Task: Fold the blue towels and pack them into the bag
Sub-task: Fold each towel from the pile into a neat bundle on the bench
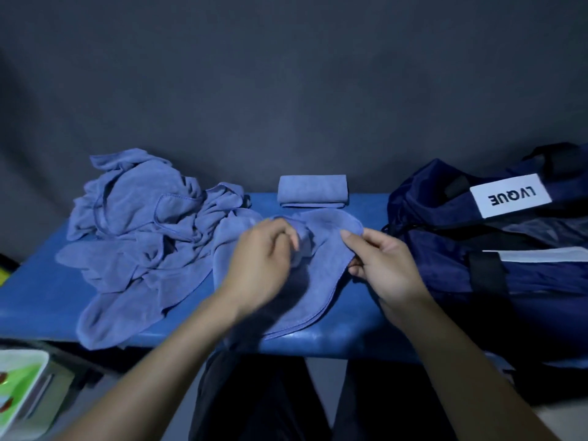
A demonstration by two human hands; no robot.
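**Both hands on one towel, mid-table**

From the head cam I see the left hand (264, 249) with fingers curled down into the bunched middle of the working towel (299, 291), gripping a wad of cloth. Knuckles face me, so I cannot tell exactly how the fingertips sit. It's a bit motion-blurred.

The right hand (381, 259) pinches that towel's right edge between thumb and bent fingers, near its far right corner. The towel lies half flat on the blue table (31, 297), its near hem curving toward the table's front edge.

The heap of unfolded towels (143, 237) sits to the left, crumpled, touching the working towel's left side and hanging slightly over the front edge.

One folded towel (312, 190) lies at the back of the table against the dark wall, just beyond the hands and apart from them.

The navy bag (496, 249) rests on the right end of the table, close to the right hand but not touching it. White label reads "LVQUE", upside down from my view. I can't see whether anything is inside it.

A white-and-green tray (19, 386) shows at the lower left, below table level.
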